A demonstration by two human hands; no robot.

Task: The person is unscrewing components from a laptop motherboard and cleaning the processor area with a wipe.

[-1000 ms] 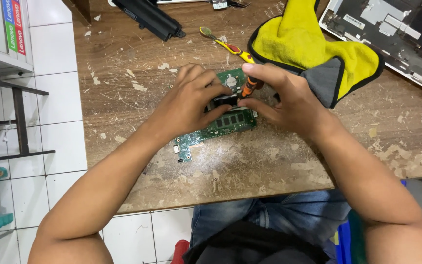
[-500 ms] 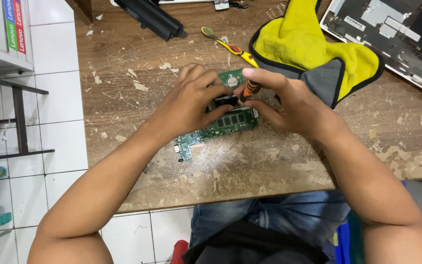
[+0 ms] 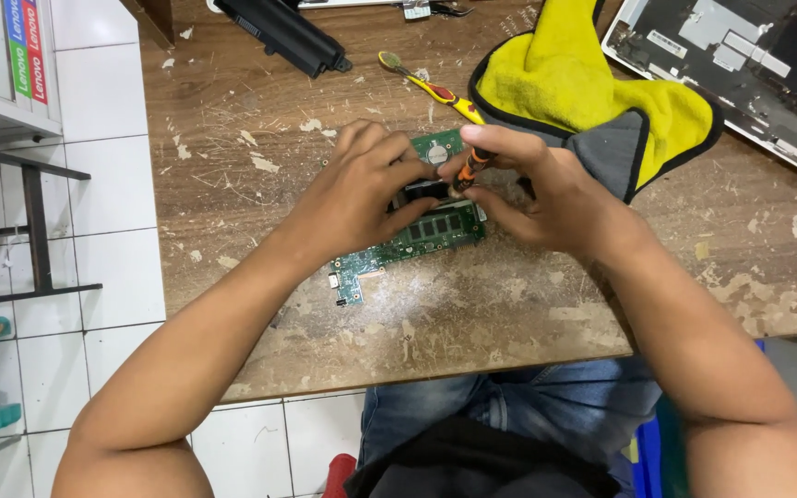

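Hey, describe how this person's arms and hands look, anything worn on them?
Both arms are bare from upper arm to fingertips. The left hand and right hand wear no gloves, and no rings, watch or wristband show. No sleeves are visible.

The table [image 3: 509,304] is rough, scratched wood with pale chipped spots. The yellow cloth [image 3: 583,92] looks soft and fuzzy. The green board [image 3: 417,242] is hard and a bit shiny. The far black battery [image 3: 283,35] is matt plastic.
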